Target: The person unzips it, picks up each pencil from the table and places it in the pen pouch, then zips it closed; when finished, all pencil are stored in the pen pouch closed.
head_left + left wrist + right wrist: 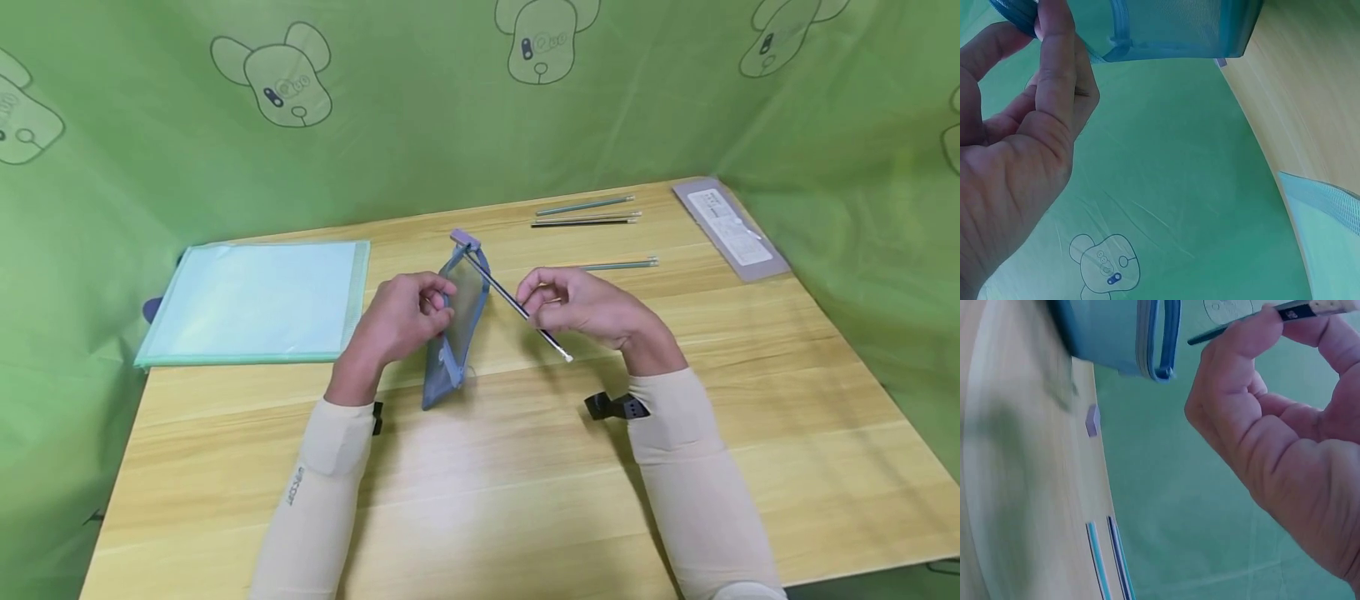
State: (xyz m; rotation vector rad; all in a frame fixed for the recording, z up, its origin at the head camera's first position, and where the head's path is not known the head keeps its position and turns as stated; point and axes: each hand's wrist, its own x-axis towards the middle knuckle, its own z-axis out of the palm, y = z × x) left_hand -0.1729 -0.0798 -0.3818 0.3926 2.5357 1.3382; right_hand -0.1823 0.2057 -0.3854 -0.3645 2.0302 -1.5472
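A blue mesh zipper pouch [474,292] hangs upright above the table, its zipped side spread apart. My left hand [408,312] pinches the pouch's near left edge between thumb and fingers. Between the thumb and fingertips of my right hand [588,307] is a dark pencil [551,340], slanted, with its eraser end low and toward me. Its other end points at the pouch; the right wrist view shows a small gap between the pencil tip [1200,339] and the pouch [1107,334]. Behind the pouch a small purple block [467,239] lies on the table.
Several pencils [585,206] lie at the back of the table, and more [618,266] lie behind my right hand. A flat greyish-purple package [759,268] with a white label is at the back right. On the left lies a large light-blue mesh-edged folder [255,304]. Green curtains surround the table.
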